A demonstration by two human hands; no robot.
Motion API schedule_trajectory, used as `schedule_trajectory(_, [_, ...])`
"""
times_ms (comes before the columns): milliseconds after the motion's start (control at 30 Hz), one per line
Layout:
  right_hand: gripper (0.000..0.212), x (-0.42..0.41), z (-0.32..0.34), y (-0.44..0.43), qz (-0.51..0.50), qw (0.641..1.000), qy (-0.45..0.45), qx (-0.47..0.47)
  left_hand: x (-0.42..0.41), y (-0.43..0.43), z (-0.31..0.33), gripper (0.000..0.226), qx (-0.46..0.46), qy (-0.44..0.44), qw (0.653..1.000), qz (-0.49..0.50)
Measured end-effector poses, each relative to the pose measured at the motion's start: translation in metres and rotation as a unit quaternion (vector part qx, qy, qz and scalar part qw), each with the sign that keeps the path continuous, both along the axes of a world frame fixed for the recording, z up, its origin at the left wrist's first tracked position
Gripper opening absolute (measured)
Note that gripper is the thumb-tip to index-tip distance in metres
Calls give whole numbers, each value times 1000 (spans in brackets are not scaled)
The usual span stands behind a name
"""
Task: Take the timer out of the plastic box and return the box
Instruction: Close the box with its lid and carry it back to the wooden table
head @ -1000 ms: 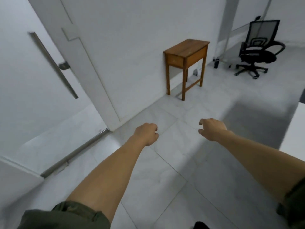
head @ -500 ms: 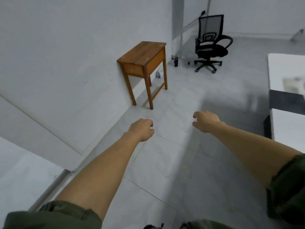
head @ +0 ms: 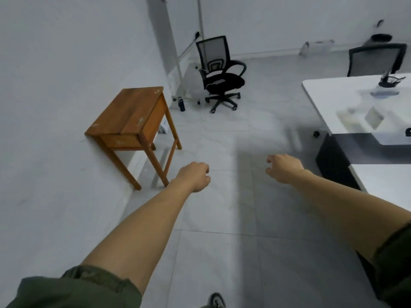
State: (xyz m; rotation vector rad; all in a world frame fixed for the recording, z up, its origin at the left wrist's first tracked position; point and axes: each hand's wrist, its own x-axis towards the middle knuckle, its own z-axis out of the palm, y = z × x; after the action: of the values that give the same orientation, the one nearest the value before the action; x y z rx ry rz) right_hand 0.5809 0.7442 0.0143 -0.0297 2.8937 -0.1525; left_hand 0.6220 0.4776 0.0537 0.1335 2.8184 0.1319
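Observation:
A blurred clear plastic box (head: pixel 361 118) lies on the white table (head: pixel 327 101) at the right; what it holds cannot be made out. Both my arms reach forward over the tiled floor. My left hand (head: pixel 195 176) is curled into a loose fist with nothing in it. My right hand (head: pixel 283 167) hangs with fingers loosely bent and apart, holding nothing. Both hands are well short of the table and the box.
A small wooden side table (head: pixel 131 121) stands against the left wall. A black office chair (head: pixel 219 74) sits behind it, a second chair (head: pixel 375 60) behind the white table. A dark bottle (head: pixel 182 105) stands on the floor. A black cabinet (head: pixel 333 161) is under the table.
The view has swung to the right: the door has left the frame, the wooden table has slid left, and the white table with the box has come into view. Both hands stay empty.

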Motion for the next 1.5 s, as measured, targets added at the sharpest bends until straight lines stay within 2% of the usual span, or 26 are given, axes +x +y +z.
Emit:
schedule_trajectory(267, [33, -84, 5, 54, -115, 993, -7, -8, -163, 59, 0, 38, 12, -5, 991, -133])
schedule_trajectory(433, [18, -145, -7, 122, -174, 985, -8, -5, -249, 130, -11, 28, 10, -12, 980, -197])
schedule_trajectory(567, [30, -202, -5, 183, -220, 975, -15, -7, -324, 192, -7, 37, 9, -16, 972, -236])
schedule_trajectory(867, [41, -295, 6, 279, -315, 949, 4, -13, -463, 306, 3, 38, 33, -12, 952, -305])
schedule_trajectory(1000, [41, -327, -2, 316, -363, 932, 0, -22, -520, 358, -6, 36, 30, -17, 935, -354])
schedule_trajectory(1267, [37, -389, 6, 395, -491, 871, 19, -5, -642, 490, 4, 40, 32, -16, 881, -473])
schedule_trajectory(1500, [45, -386, 1, 452, -580, 814, 21, -32, -668, 603, -7, 40, 27, -39, 825, -563])
